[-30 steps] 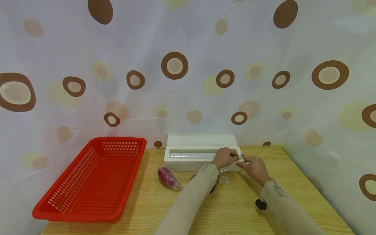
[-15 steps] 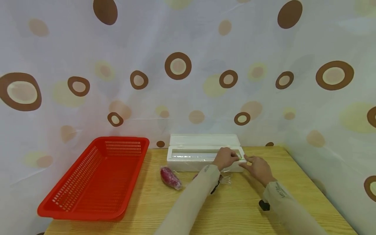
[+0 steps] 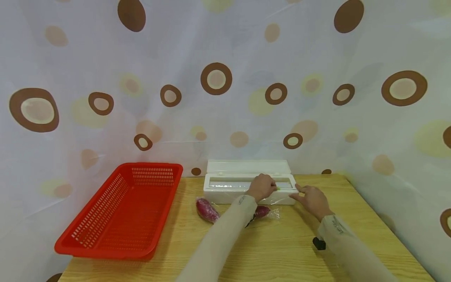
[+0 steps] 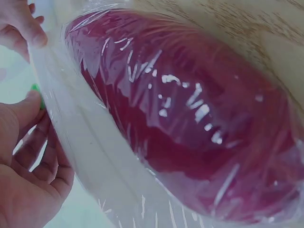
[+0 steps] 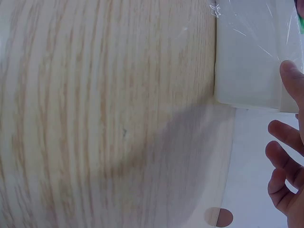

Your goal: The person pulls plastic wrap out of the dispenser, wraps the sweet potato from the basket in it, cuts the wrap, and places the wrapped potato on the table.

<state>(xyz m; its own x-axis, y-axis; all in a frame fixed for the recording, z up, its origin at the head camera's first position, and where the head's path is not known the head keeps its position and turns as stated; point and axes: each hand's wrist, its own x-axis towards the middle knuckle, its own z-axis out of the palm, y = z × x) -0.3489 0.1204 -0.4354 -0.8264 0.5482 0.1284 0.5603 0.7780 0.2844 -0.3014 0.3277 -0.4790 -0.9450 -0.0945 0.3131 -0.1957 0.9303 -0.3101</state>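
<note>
A white cling film dispenser (image 3: 215, 196) stands at the back of the table with its lid raised. My left hand (image 3: 261, 187) is over its front edge, pinching the small green slide cutter (image 4: 38, 96) between thumb and fingers. At the box's right end my right hand (image 3: 313, 200) grips the corner with thumb and forefinger, its other fingers loosely bent. Clear film hangs over the front toward a reddish-purple oblong vegetable (image 4: 190, 114), partly hidden behind my left sleeve in the head view. Another wrapped reddish-purple vegetable (image 3: 207, 210) lies left of that sleeve.
A large red plastic basket (image 3: 155, 231) occupies the table's left side. The wooden table (image 3: 282, 250) meets a patterned wall covering (image 3: 239, 117) at the back and a similar one at the right. Both sleeves reach across the table's front.
My left hand has slid the green cutter leftward along the dispenser's front edge, away from my right hand. The right hand stays at the box's right end. The head view has turned slightly left.
</note>
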